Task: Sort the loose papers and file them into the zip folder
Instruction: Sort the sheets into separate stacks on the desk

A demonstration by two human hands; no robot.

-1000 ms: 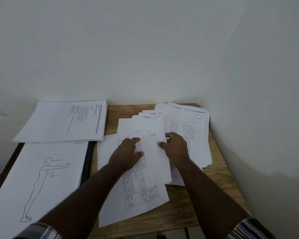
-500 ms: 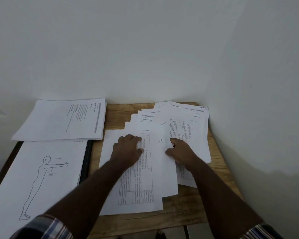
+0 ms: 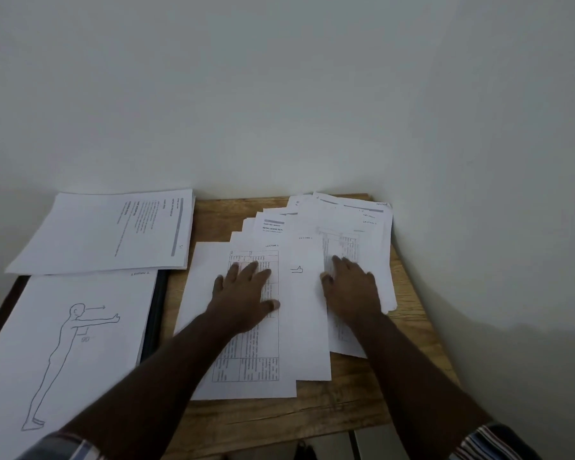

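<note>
Papers [image 3: 307, 293] are spread in an overlapping fan across the wooden bench [image 3: 279, 423]. The left hand [image 3: 243, 293] is laid flat on a table sheet [image 3: 246, 360], fingers straight. The right hand [image 3: 352, 290] is pressed on sheets further right, fingers extended. A figure drawing [image 3: 63, 327] is seen on a dark folder [image 3: 155, 313], with another stack [image 3: 107, 230] behind it.

Both forearms were bare from wrist to near the elbow, and the left hand [image 3: 243, 293] and right hand [image 3: 351, 287] wore no rings, watch or gloves that could be made out. The left sleeve [image 3: 63, 448], pushed well back from the hand, was a striped or checked cloth in dark blue, white and a reddish line. The right sleeve [image 3: 488, 443] showed the same pattern, its stripes running slantwise.
</note>
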